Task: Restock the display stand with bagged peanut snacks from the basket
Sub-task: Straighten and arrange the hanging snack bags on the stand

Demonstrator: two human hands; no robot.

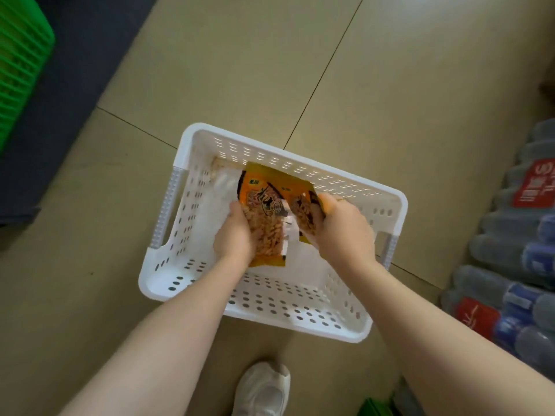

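A white perforated plastic basket (pixel 192 283) sits on the floor below me. Inside it my left hand (pixel 232 238) grips an orange peanut snack bag (pixel 265 211) with a clear window showing the nuts. Beside it my right hand (pixel 342 229) grips a second orange peanut bag (pixel 303 216), mostly hidden under my fingers. The two bags overlap, with a white strip between them. Another pale bag (pixel 223 183) lies at the basket's far left corner. The display stand is not in view.
Shrink-wrapped packs of bottled water (pixel 519 265) line the right edge. A green plastic crate (pixel 21 64) stands at the upper left on a dark mat (pixel 75 94). My white shoe (pixel 264 388) is just below the basket. Beige floor tiles (pixel 270 70) surround it.
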